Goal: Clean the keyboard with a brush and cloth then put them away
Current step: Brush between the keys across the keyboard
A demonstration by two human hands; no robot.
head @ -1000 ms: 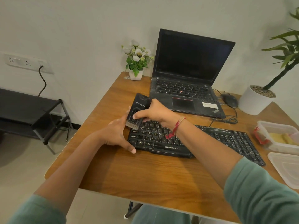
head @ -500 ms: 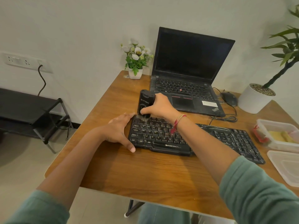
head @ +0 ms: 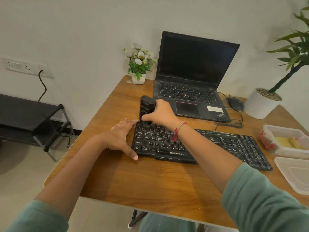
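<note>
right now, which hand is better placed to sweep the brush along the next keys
Right. The right hand grips the brush, bristles down on the top-left keys of the keyboard. The left hand lies flat against its left end, bracing it.

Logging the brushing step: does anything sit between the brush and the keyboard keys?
Nothing visible. The right hand holds the brush with its tip on the far left corner of the keyboard; the left hand rests against that end.
</note>
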